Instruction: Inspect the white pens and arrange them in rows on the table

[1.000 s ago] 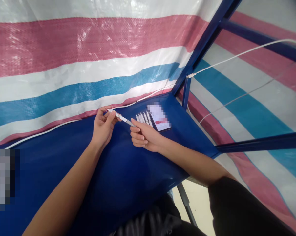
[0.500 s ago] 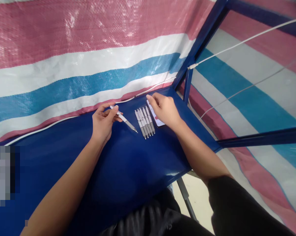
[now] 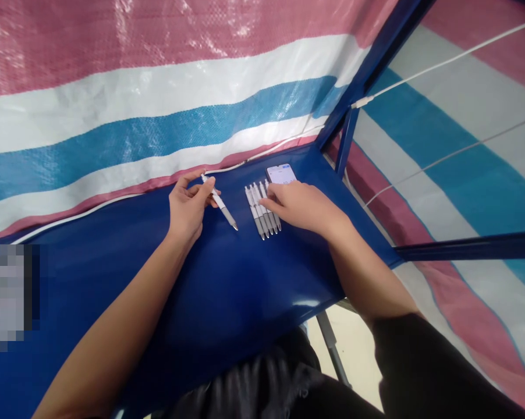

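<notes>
My left hand (image 3: 187, 208) is closed around the upper part of a white and grey click pen (image 3: 220, 203). The pen tilts down to the right, its tip just above the table. Right of it, several similar pens (image 3: 256, 213) lie side by side in a row, tips toward me. Over the right part of that row is my right hand (image 3: 300, 205), thumb and forefinger apart above the pen barrels; its other fingers are partly hidden. Beyond the right hand lies a phone (image 3: 281, 173) with a lit screen, its lower part covered by the hand.
Everything rests on a dark blue table (image 3: 227, 279). A striped plastic sheet (image 3: 166, 128) hangs along the back, with a white cable (image 3: 83, 208) at its foot. Blue frame bars (image 3: 345, 139) stand at the right, where another white cable (image 3: 419, 73) stretches across. A pixelated patch covers the left edge.
My right hand has come from over the phone toward me onto the pen row, uncovering the phone's top. The left hand still holds its pen, now pointing more steeply down. The view has shifted slightly.
</notes>
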`<state>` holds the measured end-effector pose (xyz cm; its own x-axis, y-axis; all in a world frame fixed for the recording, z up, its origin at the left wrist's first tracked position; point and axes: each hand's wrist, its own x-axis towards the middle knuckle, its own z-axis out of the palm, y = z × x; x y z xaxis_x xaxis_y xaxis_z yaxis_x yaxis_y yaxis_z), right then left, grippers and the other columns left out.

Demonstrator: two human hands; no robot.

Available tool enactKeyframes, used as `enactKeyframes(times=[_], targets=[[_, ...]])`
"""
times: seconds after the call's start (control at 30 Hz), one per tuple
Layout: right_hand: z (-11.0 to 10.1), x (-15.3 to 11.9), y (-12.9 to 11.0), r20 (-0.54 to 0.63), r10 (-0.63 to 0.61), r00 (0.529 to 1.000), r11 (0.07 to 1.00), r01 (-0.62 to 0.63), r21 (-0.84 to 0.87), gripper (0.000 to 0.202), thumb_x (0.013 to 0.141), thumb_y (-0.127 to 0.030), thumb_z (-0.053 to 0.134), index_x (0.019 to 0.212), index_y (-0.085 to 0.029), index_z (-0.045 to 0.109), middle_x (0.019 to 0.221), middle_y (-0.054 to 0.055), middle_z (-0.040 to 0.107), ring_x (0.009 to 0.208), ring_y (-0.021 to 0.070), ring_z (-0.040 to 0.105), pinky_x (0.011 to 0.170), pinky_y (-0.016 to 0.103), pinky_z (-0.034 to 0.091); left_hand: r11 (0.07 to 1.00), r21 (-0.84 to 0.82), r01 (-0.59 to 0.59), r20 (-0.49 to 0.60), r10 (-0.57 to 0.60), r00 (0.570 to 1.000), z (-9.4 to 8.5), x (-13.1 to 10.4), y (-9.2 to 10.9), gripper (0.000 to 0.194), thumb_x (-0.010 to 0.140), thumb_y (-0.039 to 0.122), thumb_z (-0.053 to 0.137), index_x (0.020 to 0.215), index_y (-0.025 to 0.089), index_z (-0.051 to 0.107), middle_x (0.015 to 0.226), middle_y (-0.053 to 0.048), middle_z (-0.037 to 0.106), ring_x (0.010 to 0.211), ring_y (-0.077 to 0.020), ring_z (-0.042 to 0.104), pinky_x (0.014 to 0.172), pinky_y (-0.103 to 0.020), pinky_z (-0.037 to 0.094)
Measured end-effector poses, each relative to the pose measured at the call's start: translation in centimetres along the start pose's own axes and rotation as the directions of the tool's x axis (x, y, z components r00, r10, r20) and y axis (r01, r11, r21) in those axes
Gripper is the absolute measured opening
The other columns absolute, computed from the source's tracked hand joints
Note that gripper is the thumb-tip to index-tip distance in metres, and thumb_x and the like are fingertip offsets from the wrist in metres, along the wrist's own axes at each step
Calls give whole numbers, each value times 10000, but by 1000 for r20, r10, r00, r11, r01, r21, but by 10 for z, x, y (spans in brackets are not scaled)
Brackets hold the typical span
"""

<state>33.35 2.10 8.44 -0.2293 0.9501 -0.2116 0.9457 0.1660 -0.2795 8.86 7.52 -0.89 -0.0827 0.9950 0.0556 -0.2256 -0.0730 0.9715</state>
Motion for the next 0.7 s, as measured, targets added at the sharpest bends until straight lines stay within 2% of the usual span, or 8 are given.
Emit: enactKeyframes(times=[0.13, 0.27, 0.5, 0.6, 0.7], targets=[[3, 2, 1, 8, -4, 1000, 1000, 4, -29, 346, 1156, -453, 535, 937, -204, 633, 928, 119, 749, 824, 248, 658, 657, 343, 252, 1000, 8, -23, -12, 23, 1000, 1, -1, 0, 454, 772, 467, 1018, 977, 212, 702, 708, 10, 757, 512, -121, 661, 520, -255, 535], [6, 3, 1, -2, -43, 999, 999, 43, -7, 352, 1158, -448, 528, 931, -202, 636, 926, 116, 756, 825, 246, 661, 646, 347, 255, 999, 33, -31, -18, 32, 999, 4, -3, 3, 405, 801, 453, 1000, 980, 214, 725, 708, 11, 755, 510, -121, 650, 519, -259, 526], [9, -1, -13, 75, -157, 985, 953, 131, 275, 452, 1116, -592, 598, 883, -209, 656, 814, 59, 746, 777, 209, 645, 680, 317, 329, 994, 31, -102, -60, 104, 993, 9, -8, 10, 446, 833, 458, 974, 1100, 224, 704, 712, 30, 741, 525, -122, 659, 556, -258, 533], [14, -2, -22, 97, -185, 978, 923, 139, 360, 492, 1067, -662, 649, 874, -210, 673, 788, 45, 733, 758, 202, 641, 673, 310, 331, 989, 52, -136, -65, 139, 988, 10, -9, 13, 416, 840, 466, 966, 1023, 224, 682, 717, 25, 741, 536, -123, 665, 560, -258, 528], [24, 0, -30, 108, -198, 974, 909, 141, 392, 494, 1063, -661, 654, 857, -211, 652, 791, 37, 716, 743, 192, 623, 662, 309, 320, 984, 63, -164, -82, 169, 982, 11, -11, 14, 406, 839, 464, 967, 968, 224, 666, 719, 20, 746, 539, -124, 663, 562, -261, 522]])
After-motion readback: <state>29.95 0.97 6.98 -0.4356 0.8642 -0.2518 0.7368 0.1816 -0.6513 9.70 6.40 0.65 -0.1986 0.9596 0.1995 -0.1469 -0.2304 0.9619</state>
